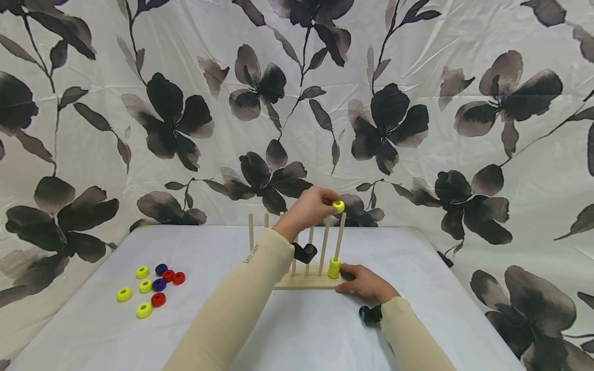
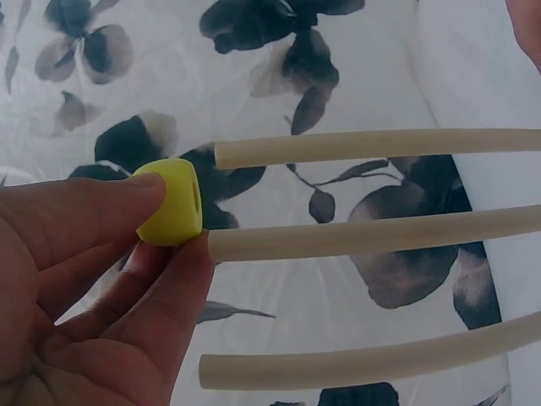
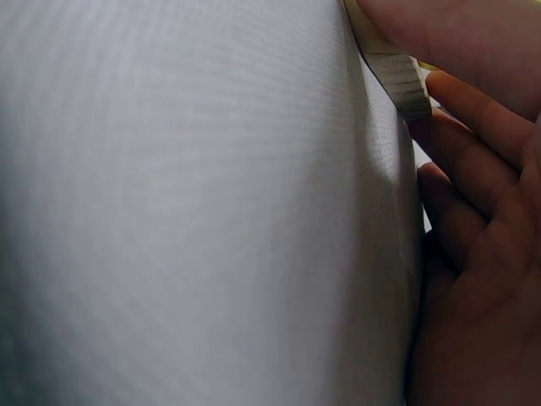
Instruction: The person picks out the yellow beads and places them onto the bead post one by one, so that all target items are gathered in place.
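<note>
While your right hand (image 1: pixel 363 283) grips the wooden base (image 1: pixel 301 283) at its right end, yellow rings (image 1: pixel 333 269) sit stacked low on the rightmost peg (image 1: pixel 340 238). Your left hand (image 1: pixel 310 209) pinches another yellow ring (image 1: pixel 338 206) between thumb and fingers, near that peg's upper tip. Floral cloth (image 1: pixel 325 159) hangs behind.

White cloth (image 1: pixel 83 335) covers the table (image 1: pixel 315 330); beyond its far edge hangs what looks like a pale curtain (image 1: pixel 209 38) with dark flowers (image 1: pixel 387 126).
</note>
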Action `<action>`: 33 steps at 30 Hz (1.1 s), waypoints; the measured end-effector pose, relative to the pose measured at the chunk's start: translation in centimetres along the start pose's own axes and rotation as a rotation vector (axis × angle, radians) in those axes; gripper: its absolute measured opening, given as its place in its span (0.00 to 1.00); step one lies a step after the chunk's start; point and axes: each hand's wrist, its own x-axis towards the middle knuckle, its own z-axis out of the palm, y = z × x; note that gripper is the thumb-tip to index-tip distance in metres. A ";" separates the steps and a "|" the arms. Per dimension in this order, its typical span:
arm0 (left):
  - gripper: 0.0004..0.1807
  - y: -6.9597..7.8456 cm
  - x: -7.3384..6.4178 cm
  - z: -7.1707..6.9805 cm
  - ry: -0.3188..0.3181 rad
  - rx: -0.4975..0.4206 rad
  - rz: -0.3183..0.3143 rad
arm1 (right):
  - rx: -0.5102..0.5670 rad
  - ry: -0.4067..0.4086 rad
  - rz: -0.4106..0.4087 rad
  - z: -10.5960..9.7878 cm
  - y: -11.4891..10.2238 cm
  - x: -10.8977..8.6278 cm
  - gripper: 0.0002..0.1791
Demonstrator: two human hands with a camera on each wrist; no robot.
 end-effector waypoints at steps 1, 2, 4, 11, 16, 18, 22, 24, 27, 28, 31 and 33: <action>0.17 -0.1 0.0 0.1 -0.002 -0.004 -0.001 | -0.002 0.002 -0.001 0.0 -0.1 0.0 0.43; 0.17 -0.1 0.1 0.2 -0.004 -0.006 -0.003 | -0.005 0.002 -0.003 0.0 -0.1 -0.1 0.43; 0.17 -0.1 0.1 0.3 -0.005 -0.004 -0.001 | -0.009 0.003 -0.003 0.0 -0.3 -0.1 0.43; 0.17 0.1 0.1 0.8 -0.007 -0.007 0.003 | -0.007 0.006 -0.004 -0.1 -0.6 -0.3 0.42; 0.17 0.1 0.2 1.1 -0.008 -0.012 0.020 | -0.008 0.008 -0.010 0.0 -0.5 -0.2 0.41; 0.17 0.1 0.2 1.1 -0.009 -0.013 0.017 | -0.009 0.009 -0.014 0.0 -0.4 -0.2 0.41; 0.17 0.2 0.2 1.2 -0.014 -0.017 0.015 | -0.010 0.011 -0.013 0.0 -0.4 -0.1 0.41; 0.16 0.2 0.3 1.3 -0.016 -0.011 0.018 | -0.012 0.011 -0.013 0.0 -0.4 -0.2 0.41; 0.16 0.2 0.3 1.4 -0.020 0.005 0.024 | -0.018 0.010 -0.014 0.1 -0.3 -0.2 0.41; 0.17 0.2 0.3 1.4 -0.022 0.012 0.027 | -0.020 0.010 -0.014 0.1 -0.3 -0.2 0.41; 0.17 0.2 0.3 1.4 -0.027 0.040 0.033 | -0.021 0.008 -0.013 0.0 -0.3 -0.2 0.41; 0.17 0.2 0.3 1.4 -0.030 0.059 0.035 | -0.026 0.008 -0.011 0.0 -0.3 -0.2 0.41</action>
